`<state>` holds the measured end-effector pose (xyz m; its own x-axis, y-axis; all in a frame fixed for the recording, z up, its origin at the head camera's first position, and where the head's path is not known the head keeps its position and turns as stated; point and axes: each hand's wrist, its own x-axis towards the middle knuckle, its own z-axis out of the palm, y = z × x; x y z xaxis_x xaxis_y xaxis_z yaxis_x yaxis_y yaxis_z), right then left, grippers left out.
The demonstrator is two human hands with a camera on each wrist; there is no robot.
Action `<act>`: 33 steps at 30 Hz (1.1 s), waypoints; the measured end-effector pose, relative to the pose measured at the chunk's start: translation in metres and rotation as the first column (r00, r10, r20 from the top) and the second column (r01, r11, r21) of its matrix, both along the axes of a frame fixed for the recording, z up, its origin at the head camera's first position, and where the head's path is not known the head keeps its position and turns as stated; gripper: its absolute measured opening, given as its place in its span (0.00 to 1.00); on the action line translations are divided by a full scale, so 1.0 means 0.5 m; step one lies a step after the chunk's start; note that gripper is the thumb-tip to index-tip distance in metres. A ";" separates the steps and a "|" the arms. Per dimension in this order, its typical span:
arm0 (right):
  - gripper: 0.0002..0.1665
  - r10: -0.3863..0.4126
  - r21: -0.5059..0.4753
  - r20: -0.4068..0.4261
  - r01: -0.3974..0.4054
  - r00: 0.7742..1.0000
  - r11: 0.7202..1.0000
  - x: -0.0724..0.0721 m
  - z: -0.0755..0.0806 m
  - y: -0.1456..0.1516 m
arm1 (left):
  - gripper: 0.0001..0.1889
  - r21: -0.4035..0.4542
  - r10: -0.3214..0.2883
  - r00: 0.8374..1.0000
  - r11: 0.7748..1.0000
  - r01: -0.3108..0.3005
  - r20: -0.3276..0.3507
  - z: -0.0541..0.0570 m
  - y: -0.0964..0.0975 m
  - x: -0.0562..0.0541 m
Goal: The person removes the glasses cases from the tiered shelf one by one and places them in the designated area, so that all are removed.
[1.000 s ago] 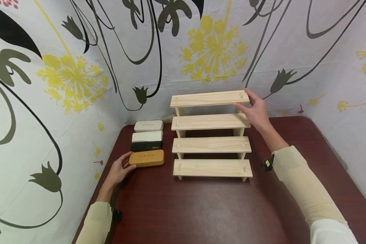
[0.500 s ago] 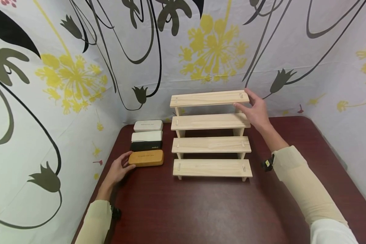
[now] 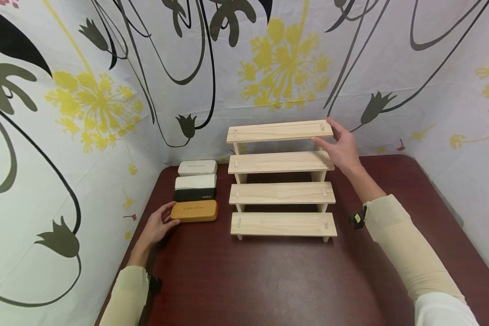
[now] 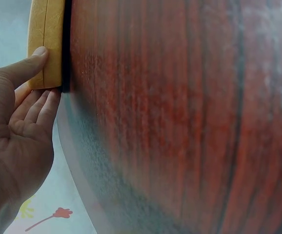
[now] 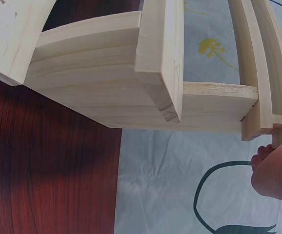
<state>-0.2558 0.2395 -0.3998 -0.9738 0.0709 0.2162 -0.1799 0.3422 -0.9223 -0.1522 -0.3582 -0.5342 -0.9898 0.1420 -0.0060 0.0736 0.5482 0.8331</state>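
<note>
At the left of the table, my left hand (image 3: 158,226) pinches the near-left end of a mustard-yellow glasses case (image 3: 194,211). The left wrist view has the thumb on the case's (image 4: 52,29) seamed side and the fingers round its end. A four-tier stepped wooden display stand (image 3: 283,194) stands in the middle. My right hand (image 3: 342,149) grips the right end of its top shelf, thumb at the front edge and fingers behind. In the right wrist view the same hand (image 5: 277,170) appears at the right edge, beside the stand's (image 5: 82,73) pale boards.
Behind the yellow case lie a white-and-black case (image 3: 195,188) and an off-white case (image 3: 197,167), lined up in a column left of the stand. The dark red-brown table (image 3: 285,280) meets flower-patterned cloth walls (image 3: 106,181) at the left, back and right.
</note>
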 end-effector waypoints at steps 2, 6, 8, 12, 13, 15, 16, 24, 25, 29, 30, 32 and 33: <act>0.53 -0.001 0.002 0.001 0.001 1.000 1.000 0.000 0.000 0.001 | 0.37 0.005 -0.003 1.000 1.000 0.003 0.003 -0.001 -0.001 -0.002; 0.53 -0.001 0.003 -0.001 0.001 1.000 1.000 0.000 -0.001 0.001 | 0.37 0.004 -0.005 1.000 1.000 0.005 0.001 -0.003 -0.003 -0.003; 0.53 -0.001 0.001 -0.002 0.001 1.000 1.000 0.000 -0.001 0.002 | 0.37 0.000 -0.003 1.000 1.000 0.003 -0.001 -0.004 -0.004 -0.002; 0.53 -0.001 0.000 -0.003 0.001 1.000 1.000 0.000 -0.002 0.002 | 0.37 -0.005 -0.002 1.000 1.000 0.002 -0.014 -0.005 -0.006 0.001; 0.53 -0.001 0.001 -0.004 0.001 1.000 1.000 -0.001 -0.002 0.002 | 0.37 -0.001 0.002 1.000 1.000 -0.002 -0.017 -0.005 -0.006 0.001; 0.53 -0.002 0.003 -0.005 0.002 1.000 1.000 -0.001 -0.002 0.001 | 0.38 0.001 0.007 1.000 1.000 -0.007 -0.018 -0.006 -0.008 0.001; 0.53 -0.003 0.002 -0.007 0.003 1.000 1.000 -0.001 -0.003 0.002 | 0.38 -0.002 0.008 1.000 1.000 -0.008 -0.016 -0.007 -0.009 0.001; 0.52 0.002 -0.013 -0.021 -0.002 1.000 1.000 -0.002 -0.005 0.003 | 0.38 -0.019 0.016 1.000 1.000 -0.016 -0.004 -0.011 -0.013 0.001; 0.52 0.002 -0.014 -0.023 -0.002 1.000 1.000 -0.003 -0.005 0.002 | 0.38 -0.022 0.017 1.000 1.000 -0.017 -0.003 -0.011 -0.013 0.002; 0.52 -0.002 -0.011 -0.023 0.002 1.000 1.000 -0.003 -0.006 0.002 | 0.38 -0.041 0.024 1.000 0.999 -0.024 -0.002 -0.009 -0.013 0.004; 0.52 -0.002 -0.011 -0.024 0.002 1.000 1.000 -0.003 -0.006 0.003 | 0.38 -0.044 0.025 1.000 0.999 -0.025 -0.002 -0.009 -0.013 0.004; 0.52 0.000 -0.013 -0.026 0.000 1.000 1.000 -0.003 -0.006 0.003 | 0.38 -0.046 0.026 1.000 0.999 -0.027 -0.005 -0.007 -0.012 0.004; 0.52 0.000 -0.014 -0.027 -0.001 1.000 1.000 -0.003 -0.006 0.003 | 0.38 -0.045 0.026 1.000 0.999 -0.027 -0.007 -0.007 -0.012 0.005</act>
<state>-0.2572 0.2412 -0.4029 -0.9677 0.0736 0.2410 -0.2045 0.3297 -0.9217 -0.1498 -0.3642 -0.5375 -0.9933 0.1156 -0.0054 0.0639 0.5868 0.8072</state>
